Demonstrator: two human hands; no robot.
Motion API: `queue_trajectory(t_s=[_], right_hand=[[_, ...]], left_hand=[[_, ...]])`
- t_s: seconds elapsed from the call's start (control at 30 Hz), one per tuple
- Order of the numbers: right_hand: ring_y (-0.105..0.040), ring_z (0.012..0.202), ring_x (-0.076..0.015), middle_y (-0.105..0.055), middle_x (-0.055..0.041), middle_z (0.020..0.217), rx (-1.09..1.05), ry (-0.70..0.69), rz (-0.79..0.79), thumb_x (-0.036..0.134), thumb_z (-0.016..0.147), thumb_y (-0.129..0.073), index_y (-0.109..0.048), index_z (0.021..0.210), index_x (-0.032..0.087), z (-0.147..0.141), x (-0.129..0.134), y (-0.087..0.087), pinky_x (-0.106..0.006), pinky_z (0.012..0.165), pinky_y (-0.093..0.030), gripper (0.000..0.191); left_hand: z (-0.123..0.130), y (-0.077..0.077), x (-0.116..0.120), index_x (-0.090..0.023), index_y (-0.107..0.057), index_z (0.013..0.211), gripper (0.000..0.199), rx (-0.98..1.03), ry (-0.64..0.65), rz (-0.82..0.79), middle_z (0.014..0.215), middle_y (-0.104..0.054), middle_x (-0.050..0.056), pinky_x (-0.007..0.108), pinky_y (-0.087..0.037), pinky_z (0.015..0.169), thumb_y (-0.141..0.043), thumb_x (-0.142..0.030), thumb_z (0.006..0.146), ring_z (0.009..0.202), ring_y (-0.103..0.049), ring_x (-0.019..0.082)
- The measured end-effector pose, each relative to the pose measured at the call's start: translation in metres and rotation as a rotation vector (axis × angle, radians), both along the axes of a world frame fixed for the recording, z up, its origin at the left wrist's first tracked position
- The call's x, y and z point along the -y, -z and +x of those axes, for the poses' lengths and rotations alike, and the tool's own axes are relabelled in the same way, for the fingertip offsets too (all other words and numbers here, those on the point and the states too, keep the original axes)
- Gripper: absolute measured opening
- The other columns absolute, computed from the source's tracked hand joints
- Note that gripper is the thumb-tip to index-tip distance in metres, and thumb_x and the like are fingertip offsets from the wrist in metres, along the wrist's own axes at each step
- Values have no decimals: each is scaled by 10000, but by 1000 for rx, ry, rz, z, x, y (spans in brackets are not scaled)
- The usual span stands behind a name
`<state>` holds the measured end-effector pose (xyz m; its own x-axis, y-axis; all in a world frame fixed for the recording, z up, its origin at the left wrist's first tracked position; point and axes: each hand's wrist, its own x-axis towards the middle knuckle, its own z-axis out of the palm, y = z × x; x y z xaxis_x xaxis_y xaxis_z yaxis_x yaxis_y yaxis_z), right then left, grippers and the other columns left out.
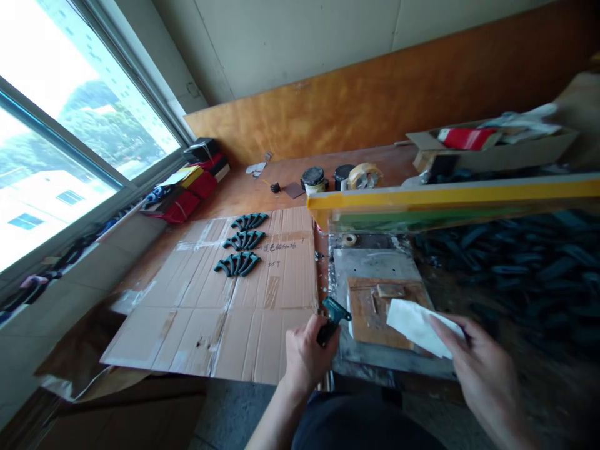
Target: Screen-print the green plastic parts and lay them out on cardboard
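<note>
My left hand (pixel 309 350) is closed round the handle of a dark green T-shaped part (pixel 336 309), its head pointing up, near the cardboard's right edge. Between the thumb and fingers of my right hand (pixel 478 356) is a folded white cloth or paper (pixel 419 325). The white piece hangs over a wooden board (pixel 370 312) that lies on a grey metal plate (pixel 344 262). A small block (pixel 390 290) sits on the board. Three rows of similar dark green parts (pixel 238 264) lie on the flattened cardboard (pixel 187 312) to the left.
A yellow-edged frame (pixel 450 195) extends above the metal plate to the right. Many dark green parts (pixel 525 269) are heaped at the right. Behind stand a lidded jar (pixel 313 178), a tape roll (pixel 365 176) and an open box (pixel 506 157). Red boxes (pixel 180 205) stand by the window.
</note>
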<state>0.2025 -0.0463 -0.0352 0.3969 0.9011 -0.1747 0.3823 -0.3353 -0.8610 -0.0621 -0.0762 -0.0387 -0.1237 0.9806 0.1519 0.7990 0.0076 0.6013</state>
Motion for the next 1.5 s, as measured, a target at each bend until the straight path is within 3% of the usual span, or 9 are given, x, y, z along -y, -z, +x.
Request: queue_trajectory(t_s=[0.17, 0.4, 0.53, 0.63, 0.8, 0.9, 1.0, 1.33, 1.5], right_hand=[[-611, 749, -248, -684, -44, 814, 111, 15, 121, 646, 691, -559, -660, 814, 234, 11, 8, -19, -301, 607, -470, 442], [-625, 859, -241, -675, -69, 908, 189, -81, 386, 500, 824, -556, -629, 828, 248, 18, 18, -19, -304, 747, -503, 263], [-655, 817, -194, -688, -51, 900, 334, -281, 748, 261, 848, -585, -640, 894, 246, 9, 20, -23, -283, 772, -527, 73], [-666, 803, -157, -697, -22, 879, 377, -522, 954, 93, 827, -567, -645, 991, 241, -2, 17, -27, -256, 801, -529, 234], [-643, 943, -177, -660, -39, 1013, 156, -704, 649, 203, 850, -599, -630, 794, 231, -10, -1, -32, -265, 804, -532, 70], [-583, 1093, -219, -623, -62, 1113, -44, -831, 336, 324, 820, -660, -579, 696, 207, -8, -13, -38, -282, 843, -510, 189], [-587, 1059, -219, -644, -50, 986, -160, -908, 168, 349, 813, -663, -537, 672, 199, -6, -17, -44, -278, 826, -490, 241], [-596, 758, -170, -618, 0, 771, -42, -856, 67, 415, 855, -559, -496, 740, 215, -19, -19, -34, -259, 690, -443, 239], [-558, 627, -155, -599, 15, 671, 100, -684, 130, 464, 829, -571, -493, 727, 220, -14, -39, -25, -249, 587, -405, 276]], left_hand=[[42, -26, 8, -247, -620, 756, 119, -13, 86, 72, 620, -693, 1, 219, -466, 528, -595, -350, 810, 541, -650, 139], [66, -27, 15, -237, -610, 735, 93, 0, 118, 183, 598, -680, -22, 203, -470, 519, -646, -312, 777, 516, -639, 122], [78, -24, 13, -219, -604, 736, 68, -5, 130, 254, 578, -664, -31, 181, -449, 506, -660, -251, 758, 501, -631, 108], [82, -23, 11, -207, -589, 730, 90, -17, 154, 285, 582, -661, -42, 179, -430, 494, -678, -208, 730, 492, -625, 104], [79, -17, 8, -205, -561, 715, 128, -113, 220, 300, 564, -641, -47, 204, -406, 486, -689, -194, 716, 488, -620, 121], [74, -12, 9, -208, -547, 729, 140, -165, 308, 329, 570, -629, -49, 221, -395, 500, -682, -174, 714, 500, -615, 126], [71, -11, 9, -205, -518, 716, 168, -177, 380, 363, 569, -612, -54, 237, -377, 503, -673, -140, 700, 492, -594, 120], [62, -12, 8, -196, -491, 701, 155, -170, 520, 349, 574, -594, -39, 243, -327, 471, -614, -183, 793, 482, -561, 105], [68, -13, 15, -188, -537, 730, 130, 7, 577, 291, 572, -606, -42, 205, -362, 481, -659, -215, 766, 483, -566, 96]])
